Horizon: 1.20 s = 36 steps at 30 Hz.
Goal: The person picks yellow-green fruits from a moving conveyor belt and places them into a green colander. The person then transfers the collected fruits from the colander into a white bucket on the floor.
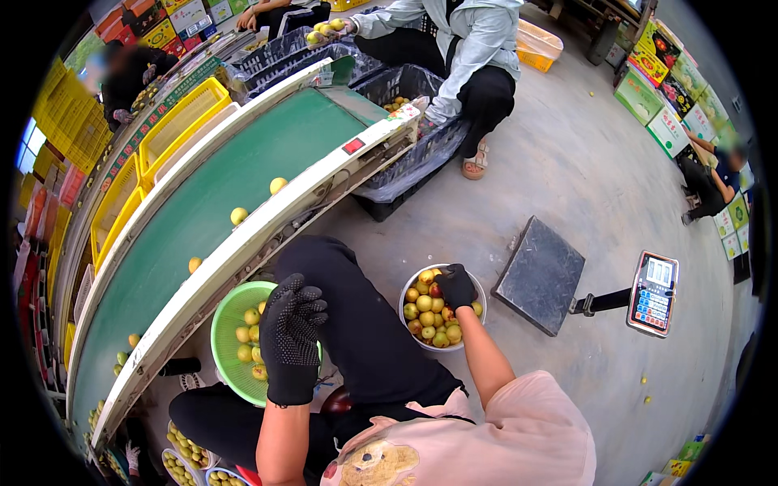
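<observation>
Black dotted work gloves cover both my hands. My left hand [294, 340] is raised over the right side of a green plastic colander [223, 340] holding yellow-green fruits, its fingers slightly bent and no fruit visible in it. Down at the right, my right hand [456, 287] reaches into a round white tub [403, 302] filled with yellow, green and reddish fruits [427, 318]; its fingertips are among the fruit, and whether they grip one cannot be told. A green conveyor belt [200, 188] with a white rail runs beyond my knees, carrying several scattered fruits.
A platform scale [541, 273] with a display [653, 294] stands right of the tub. Black lined crates [395, 176] sit at the conveyor's end, beside a seated person holding fruits. Yellow crates [182, 121] line its far side. Full fruit tubs [182, 468] stand at lower left.
</observation>
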Available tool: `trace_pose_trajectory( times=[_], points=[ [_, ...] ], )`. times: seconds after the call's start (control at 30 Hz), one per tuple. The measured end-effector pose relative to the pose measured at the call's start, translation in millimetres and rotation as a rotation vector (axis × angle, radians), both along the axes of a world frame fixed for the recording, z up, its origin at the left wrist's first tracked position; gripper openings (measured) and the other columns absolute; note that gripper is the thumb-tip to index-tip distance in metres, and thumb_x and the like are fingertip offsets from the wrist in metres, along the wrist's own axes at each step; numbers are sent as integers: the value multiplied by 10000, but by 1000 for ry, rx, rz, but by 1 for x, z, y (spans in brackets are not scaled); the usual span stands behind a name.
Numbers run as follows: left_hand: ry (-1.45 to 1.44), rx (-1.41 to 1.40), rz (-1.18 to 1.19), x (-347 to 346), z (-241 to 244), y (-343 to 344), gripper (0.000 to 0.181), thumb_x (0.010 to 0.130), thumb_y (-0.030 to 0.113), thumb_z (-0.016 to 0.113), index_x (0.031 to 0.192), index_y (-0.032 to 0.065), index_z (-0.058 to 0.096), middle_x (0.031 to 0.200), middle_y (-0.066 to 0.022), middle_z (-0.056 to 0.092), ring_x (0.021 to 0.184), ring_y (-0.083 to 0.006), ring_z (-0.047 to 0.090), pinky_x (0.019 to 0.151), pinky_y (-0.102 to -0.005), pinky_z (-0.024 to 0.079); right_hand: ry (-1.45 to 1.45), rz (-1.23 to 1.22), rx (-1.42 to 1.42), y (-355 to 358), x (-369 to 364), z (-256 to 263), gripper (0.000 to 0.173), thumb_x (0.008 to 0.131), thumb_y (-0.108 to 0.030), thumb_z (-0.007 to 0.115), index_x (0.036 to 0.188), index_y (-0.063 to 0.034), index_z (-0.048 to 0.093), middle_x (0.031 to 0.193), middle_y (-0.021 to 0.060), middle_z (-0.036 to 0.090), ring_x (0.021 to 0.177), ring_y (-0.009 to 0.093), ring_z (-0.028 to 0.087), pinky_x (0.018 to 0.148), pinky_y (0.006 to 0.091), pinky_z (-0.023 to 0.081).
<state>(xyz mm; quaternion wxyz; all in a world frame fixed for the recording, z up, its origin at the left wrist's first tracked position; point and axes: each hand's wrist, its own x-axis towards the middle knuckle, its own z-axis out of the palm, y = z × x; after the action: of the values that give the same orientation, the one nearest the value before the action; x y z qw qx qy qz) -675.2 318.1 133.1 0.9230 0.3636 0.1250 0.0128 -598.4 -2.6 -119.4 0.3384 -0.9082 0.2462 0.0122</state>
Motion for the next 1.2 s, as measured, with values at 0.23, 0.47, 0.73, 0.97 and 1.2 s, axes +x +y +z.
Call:
trace_pose_trajectory(
  times=[0.23, 0.47, 0.73, 0.97, 1.2],
  points=[
    [14, 22, -113, 0, 3, 30, 257, 902, 125, 521, 1115, 0, 594, 934, -128, 662, 827, -206, 638, 732, -300, 513, 35, 51, -305, 9, 6, -19, 447, 721, -447, 660, 1012, -113, 602, 954, 135, 674, 875, 330, 656, 760, 438, 508],
    [-86, 301, 117, -4, 10, 128, 228, 892, 105, 527, 1076, -6, 603, 924, -94, 648, 833, -183, 627, 757, -296, 503, -605, -103, 123, -14, -8, 11, 312, 715, -120, 647, 1008, -53, 564, 803, 77, 602, 647, 213, 590, 629, 330, 491],
    [129, -35, 333, 2, -68, 218, 151, 862, 91, 584, 994, 24, 610, 788, -70, 610, 696, -172, 568, 600, -268, 463, 557, 930, 474, 131, 92, 257, 283, 786, -137, 697, 1038, -40, 610, 776, 28, 607, 557, 73, 535, 461, 207, 414],
    [-5, 47, 283, -8, -42, 236, 229, 893, 108, 556, 1097, 8, 582, 894, -81, 605, 737, -146, 554, 626, -232, 456, -579, 824, 685, 247, 222, 358, 451, 816, -63, 672, 1227, 55, 527, 997, 120, 645, 862, 150, 624, 770, 280, 536],
    [45, 156, 296, -31, -29, 230, 283, 934, 158, 523, 1159, -13, 535, 890, -72, 586, 738, -139, 541, 606, -224, 439, -578, 711, 236, 92, 128, 234, 274, 828, -66, 622, 1091, 12, 620, 891, 72, 662, 756, 116, 620, 661, 251, 510]
  ],
)
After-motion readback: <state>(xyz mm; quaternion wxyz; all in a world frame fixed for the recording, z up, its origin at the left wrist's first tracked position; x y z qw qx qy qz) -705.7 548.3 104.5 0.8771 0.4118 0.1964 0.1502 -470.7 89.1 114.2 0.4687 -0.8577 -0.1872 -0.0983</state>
